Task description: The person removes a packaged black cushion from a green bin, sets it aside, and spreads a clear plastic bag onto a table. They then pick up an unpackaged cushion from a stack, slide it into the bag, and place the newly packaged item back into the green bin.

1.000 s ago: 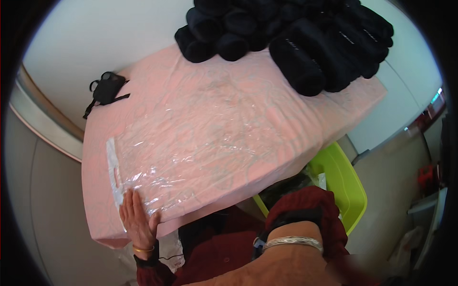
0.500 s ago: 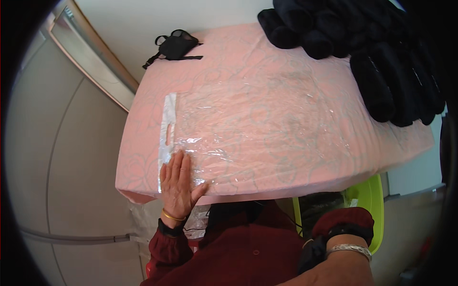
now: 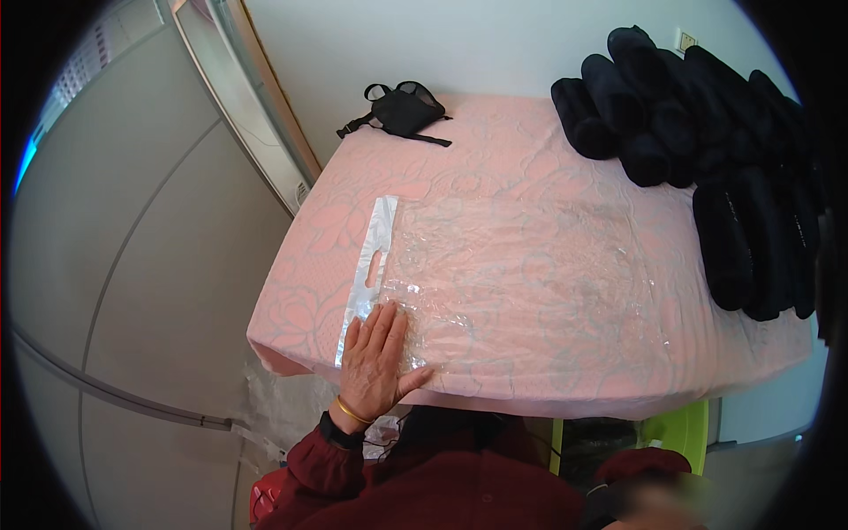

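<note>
While the left hand (image 3: pixel 373 375) lies open, palm down, with its fingers stretched forward and its thumb spread to the right, a clear plastic bag (image 3: pixel 530 283) is spread flat under and beyond it, reaching well off to its right. The hand partly covers the near end of the bag's white strip (image 3: pixel 382 225), which runs forward past it and has an oval handle slot. A gold-coloured bracelet (image 3: pixel 353 412) and a black cuff (image 3: pixel 340 433) circle the wrist just behind the palm. Only a bunched dark red sleeve (image 3: pixel 649 461) and a blurred patch of bare skin show of the other arm; the right hand itself is out of view, so I cannot tell whether it is open or closed. Around the left hand and the bag stretches a pink, patterned cloth (image 3: pixel 296 309). Straight ahead of that hand, beyond the bag, lies a black pouch (image 3: pixel 406 110) (its straps trailing loose). Farther to the hand's right, black cushion-like rolls (image 3: pixel 671 115) are heaped, and a green bin (image 3: pixel 685 433) stands below the cloth's edge, near the right sleeve
</note>
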`<action>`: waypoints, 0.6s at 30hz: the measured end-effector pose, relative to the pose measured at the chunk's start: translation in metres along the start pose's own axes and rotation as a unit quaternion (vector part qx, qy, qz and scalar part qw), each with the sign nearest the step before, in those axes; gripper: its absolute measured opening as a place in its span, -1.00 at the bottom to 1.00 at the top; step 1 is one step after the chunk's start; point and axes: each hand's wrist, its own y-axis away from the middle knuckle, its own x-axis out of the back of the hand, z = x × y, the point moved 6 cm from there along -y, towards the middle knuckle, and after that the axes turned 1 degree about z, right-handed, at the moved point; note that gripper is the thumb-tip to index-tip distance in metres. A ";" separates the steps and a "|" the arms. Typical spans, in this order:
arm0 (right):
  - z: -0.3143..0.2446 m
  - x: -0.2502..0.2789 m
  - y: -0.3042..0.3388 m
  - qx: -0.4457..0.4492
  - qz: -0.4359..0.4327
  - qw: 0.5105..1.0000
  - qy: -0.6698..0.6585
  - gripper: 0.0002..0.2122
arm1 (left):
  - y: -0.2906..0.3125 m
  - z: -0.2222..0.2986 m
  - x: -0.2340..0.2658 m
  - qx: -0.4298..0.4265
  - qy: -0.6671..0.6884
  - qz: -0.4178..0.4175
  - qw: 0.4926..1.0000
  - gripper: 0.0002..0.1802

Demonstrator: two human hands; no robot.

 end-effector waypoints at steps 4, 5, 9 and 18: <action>-0.009 -0.002 0.013 0.139 0.029 0.990 0.019 -0.70 | 0.003 -0.001 0.005 0.003 -0.005 0.008 1.000 -0.08; -0.008 -0.002 0.014 0.146 0.030 0.989 0.014 -0.70 | 0.001 -0.001 0.004 0.001 -0.003 0.011 1.000 -0.08; -0.007 0.001 0.017 0.184 0.043 0.982 -0.013 -0.71 | 0.002 0.000 0.004 0.003 -0.003 0.010 1.000 -0.08; -0.014 -0.003 0.022 0.194 0.092 0.976 -0.029 -0.72 | 0.007 0.000 0.003 0.004 0.000 0.006 1.000 -0.09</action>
